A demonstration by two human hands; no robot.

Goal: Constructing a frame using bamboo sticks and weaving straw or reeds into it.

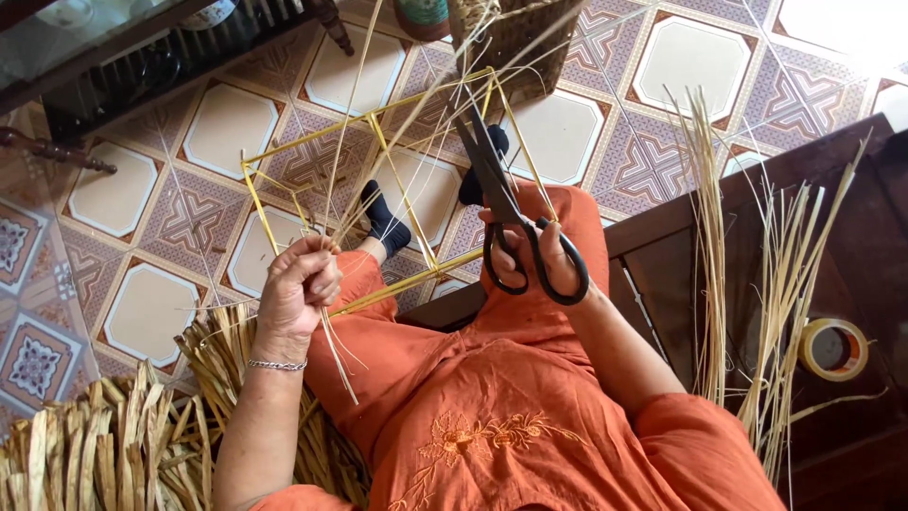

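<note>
My left hand (298, 284) is closed around a bunch of thin pale straw strands (378, 142) that fan up and away from the fist. My right hand (534, 260) grips black-handled scissors (497, 189), blades pointing up into the strands near the top of a yellow stick frame (402, 189). The frame rests against my orange-clad knees, above my feet in dark socks (383, 222).
A dark wooden bench (842, 208) at right carries long straw stalks (747, 274) and a roll of tape (832, 348). Bundles of flat dried leaves (104, 445) lie on the patterned tile floor at lower left. A woven basket (515, 38) stands at the top.
</note>
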